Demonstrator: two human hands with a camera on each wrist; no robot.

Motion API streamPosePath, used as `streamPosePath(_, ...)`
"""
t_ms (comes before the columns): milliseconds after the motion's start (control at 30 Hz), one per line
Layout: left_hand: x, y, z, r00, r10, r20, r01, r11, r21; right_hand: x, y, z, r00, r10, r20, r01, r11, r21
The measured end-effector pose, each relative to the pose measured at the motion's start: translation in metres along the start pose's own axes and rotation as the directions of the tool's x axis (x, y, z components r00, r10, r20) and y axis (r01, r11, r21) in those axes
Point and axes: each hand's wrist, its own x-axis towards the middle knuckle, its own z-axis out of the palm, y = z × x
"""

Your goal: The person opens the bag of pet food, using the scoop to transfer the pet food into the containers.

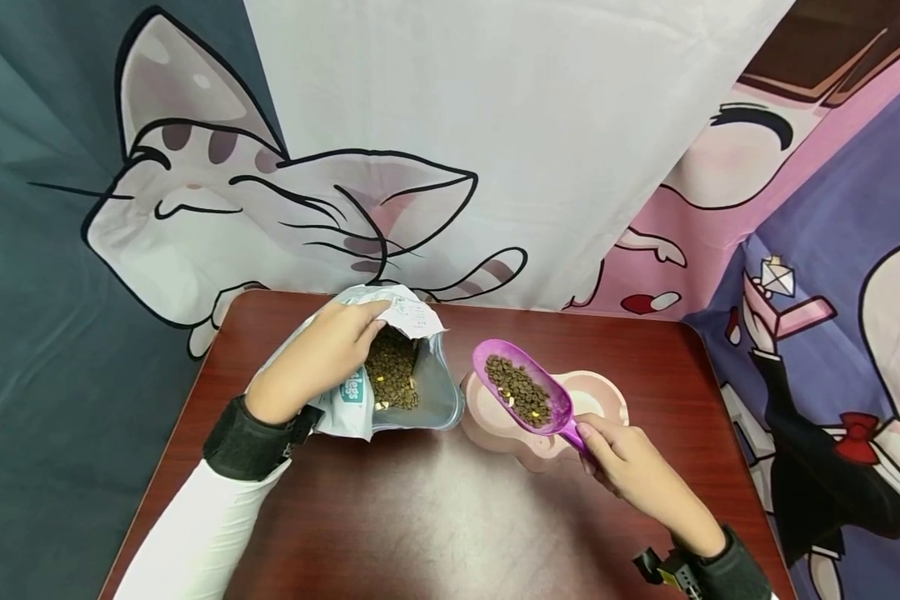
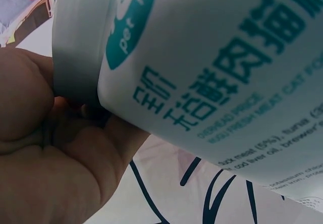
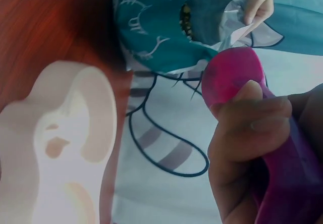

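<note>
My left hand (image 1: pixel 322 350) grips the folded top edge of a white and teal cat food bag (image 1: pixel 354 408). The bag's mouth gapes toward me, showing brown kibble (image 1: pixel 392 371) with a few pale bits against a grey-blue lining. Printed lettering fills the left wrist view, where the hand (image 2: pixel 55 148) curls around the bag's rolled rim. In my right hand (image 1: pixel 630 462) is the handle of a purple scoop (image 1: pixel 562 406), loaded with kibble (image 1: pixel 519 390). The scoop is held over a pale pink double bowl (image 1: pixel 603 390) and partly covers it in the head view.
A reddish-brown wooden table (image 1: pixel 420 517) carries the bag and the bowl, which stand side by side near its back edge. Behind hangs a cloth backdrop (image 1: pixel 510 100) printed with a cartoon cat. Another printed cloth (image 1: pixel 817 267) closes off the right side.
</note>
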Motion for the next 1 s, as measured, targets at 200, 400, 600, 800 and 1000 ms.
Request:
streamPosePath(200, 0.0, -0.002, -0.001, 1.0, -0.006, 0.004, 0.006, 1.0, -0.002, 0.0, 0.009, -0.011, 0.996, 0.077, 0.046, -0.07, 0.989, -0.133)
streamPosePath(400, -0.001, -0.001, 0.0, 1.0, -0.008, -0.001, 0.008, 1.0, 0.001, 0.011, 0.02, -0.02, 0.983, 0.106, 0.151, -0.063, 0.961, -0.269)
streamPosePath(600, -0.001, 0.0, 0.0, 1.0, -0.02, 0.012, 0.02, 1.0, -0.007, 0.026, 0.023, -0.023, 0.965, 0.086, 0.246, -0.004, 0.948, -0.317)
streamPosePath(800, 0.0, 0.0, -0.001, 1.0, -0.008, 0.002, 0.008, 1.0, 0.003, 0.043, 0.023, -0.023, 0.95, 0.109, 0.292, 0.003, 0.934, -0.356)
streamPosePath(1000, 0.0, 0.0, 0.0, 1.0, -0.015, 0.014, 0.015, 1.0, -0.006, 0.058, 0.019, -0.02, 0.958, 0.037, 0.285, 0.108, 0.872, -0.477)
